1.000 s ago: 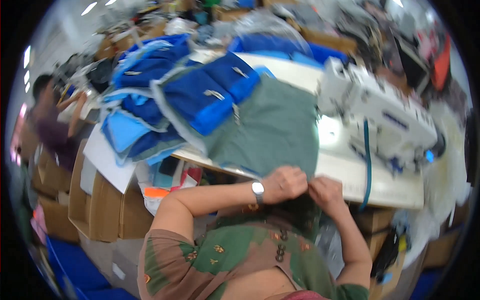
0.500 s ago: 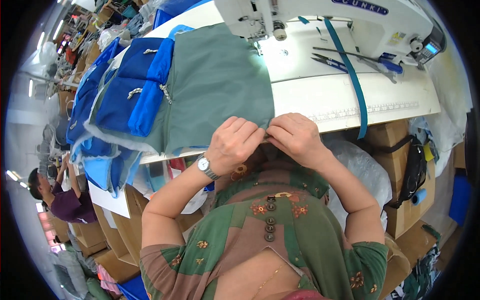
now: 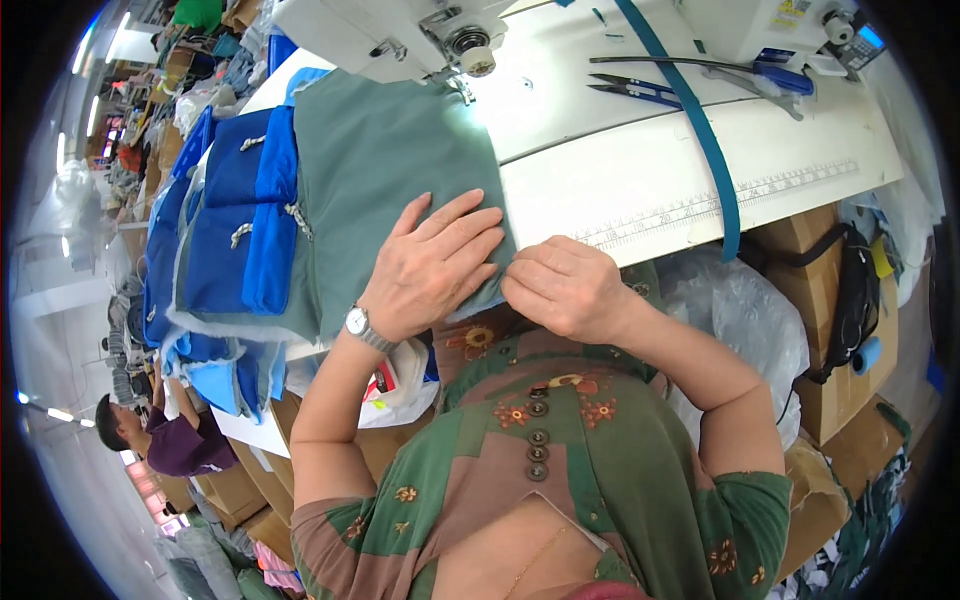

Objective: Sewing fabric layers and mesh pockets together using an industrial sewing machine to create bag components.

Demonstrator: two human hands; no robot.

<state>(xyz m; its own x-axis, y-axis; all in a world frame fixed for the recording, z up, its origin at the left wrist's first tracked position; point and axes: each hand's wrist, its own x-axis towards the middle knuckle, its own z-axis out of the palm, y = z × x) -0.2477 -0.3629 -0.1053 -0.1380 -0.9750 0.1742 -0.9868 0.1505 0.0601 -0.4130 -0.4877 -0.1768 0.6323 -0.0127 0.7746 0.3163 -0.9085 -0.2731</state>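
A grey-green fabric panel (image 3: 380,150) lies on the white sewing table, its right edge running up under the needle area of the sewing machine (image 3: 455,45). Joined at its left is a section of blue pockets (image 3: 245,210) with corded pulls and a fuzzy pale backing edge. My left hand (image 3: 430,260), with a watch at the wrist, rests flat on the panel near its front right corner, fingers spread. That corner is pinched by my right hand (image 3: 560,285), its fingers closed at the fabric edge over the table's front.
Across the table lies a teal strip (image 3: 695,120) that hangs over the front edge. Thread snips (image 3: 640,92) and a blue-handled tool (image 3: 780,75) lie beyond it. Cardboard boxes (image 3: 850,340) stand below right. Another person (image 3: 180,435) is at far left.
My left hand has opened from its pinch at the corner and now lies flat on the panel. My right hand keeps its pinch. The view has shifted slightly.
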